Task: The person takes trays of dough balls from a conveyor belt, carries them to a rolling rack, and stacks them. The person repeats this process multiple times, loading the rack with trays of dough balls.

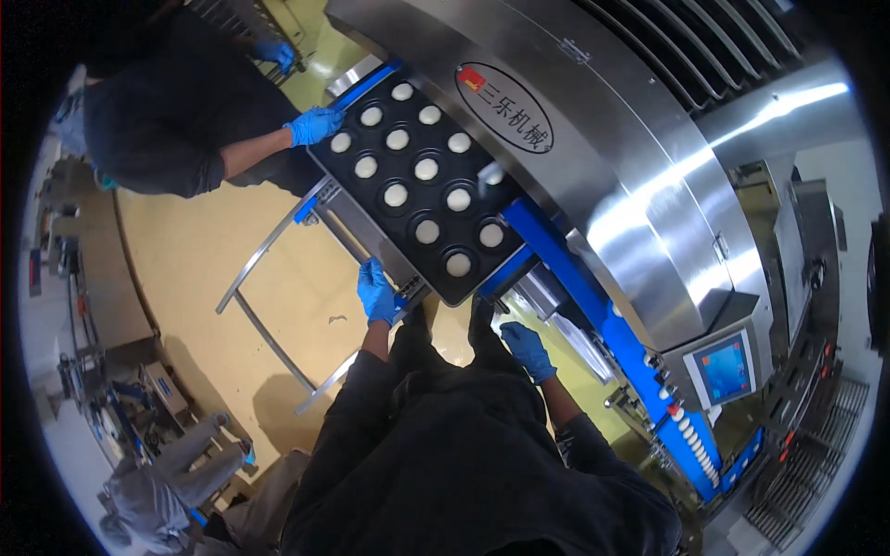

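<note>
A black baking tray (443,211) with round wells lies across the machine's bed, several white dough balls (396,195) sitting in the wells. At its far right edge, a pale shape is blurred beside one dough ball. My left hand (375,292), in a blue glove, is at the metal side rail (345,232) near the tray's near left corner. Its fingers look stretched out, with nothing visible in them; whether they touch the rail I cannot tell. Below the blue conveyor belt (575,269), my gloved right hand (527,350) hangs with loosely extended fingers, apart from the tray and holding nothing.
A co-worker's gloved hand (315,126) is at the tray's far left edge. The large steel machine housing (612,120) rises at the right, with a control screen (723,369). More dough pieces (693,440) line the belt. A metal frame (264,329) juts out at the left.
</note>
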`<control>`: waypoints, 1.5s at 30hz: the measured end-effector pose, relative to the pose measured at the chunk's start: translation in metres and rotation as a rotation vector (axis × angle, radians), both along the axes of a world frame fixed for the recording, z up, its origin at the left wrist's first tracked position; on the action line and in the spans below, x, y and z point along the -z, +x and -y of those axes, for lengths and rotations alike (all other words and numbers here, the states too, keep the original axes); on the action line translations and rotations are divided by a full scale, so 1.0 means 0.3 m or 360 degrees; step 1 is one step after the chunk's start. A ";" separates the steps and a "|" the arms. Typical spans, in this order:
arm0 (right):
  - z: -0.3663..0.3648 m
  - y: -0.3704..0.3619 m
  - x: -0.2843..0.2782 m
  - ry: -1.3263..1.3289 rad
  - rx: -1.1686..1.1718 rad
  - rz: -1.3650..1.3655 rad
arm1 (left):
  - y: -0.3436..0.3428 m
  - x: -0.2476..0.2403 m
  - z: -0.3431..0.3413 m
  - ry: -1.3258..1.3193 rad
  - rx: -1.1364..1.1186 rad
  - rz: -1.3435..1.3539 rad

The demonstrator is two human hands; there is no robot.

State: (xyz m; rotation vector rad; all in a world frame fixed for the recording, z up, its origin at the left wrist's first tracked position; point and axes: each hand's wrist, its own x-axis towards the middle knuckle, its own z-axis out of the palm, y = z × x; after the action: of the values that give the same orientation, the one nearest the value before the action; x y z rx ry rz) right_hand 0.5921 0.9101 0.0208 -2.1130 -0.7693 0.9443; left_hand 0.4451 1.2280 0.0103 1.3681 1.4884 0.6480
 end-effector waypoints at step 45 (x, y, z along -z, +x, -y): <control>-0.930 0.029 0.093 -0.0057 -0.0393 0.1107 | -0.520 0.297 -0.191 -0.0599 -0.0082 -0.0041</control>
State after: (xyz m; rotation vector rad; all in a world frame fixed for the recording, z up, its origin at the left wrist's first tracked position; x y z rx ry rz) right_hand 0.6009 1.1891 -0.0070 -2.4322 -1.3840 0.3116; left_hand 0.2892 1.2852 -0.0788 1.0543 1.5765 0.3584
